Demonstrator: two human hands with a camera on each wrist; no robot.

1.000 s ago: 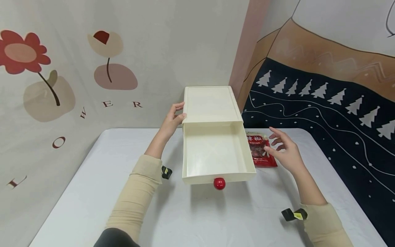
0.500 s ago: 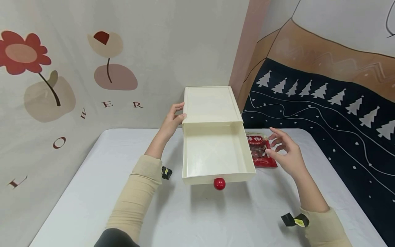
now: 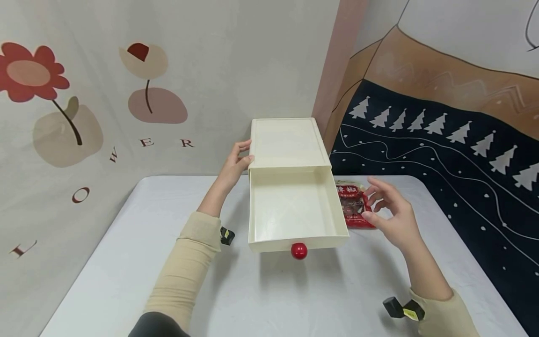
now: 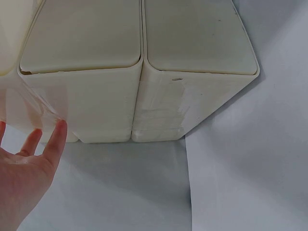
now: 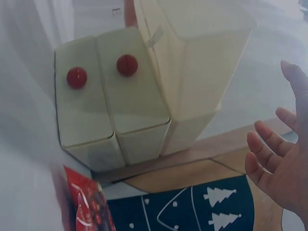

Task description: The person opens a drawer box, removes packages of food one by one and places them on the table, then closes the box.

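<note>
A cream drawer unit (image 3: 289, 144) stands on the white table, its top drawer (image 3: 290, 206) pulled out with bare inside walls and floor. A red ball knob (image 3: 299, 251) sits on that drawer's front. My left hand (image 3: 233, 168) touches the unit's left side near the top, fingers extended along it; the left wrist view shows its fingertips against the side wall. To the right of the unit, my right hand (image 3: 395, 216) hovers in the air with fingers loosely bent and nothing between them. Behind its fingertips in the head view lies a red packet (image 3: 353, 213), partly hidden by the drawer.
Two closed drawers with red knobs (image 5: 127, 65) sit below the open one in the right wrist view. Behind the table hang a pale wall cloth (image 3: 219, 70) with flower prints and a dark cloth (image 3: 421, 159) with white trees.
My right hand has drifted slightly down and toward me, its fingers a little more bent. The left hand, the drawer unit and the packet have stayed put.
</note>
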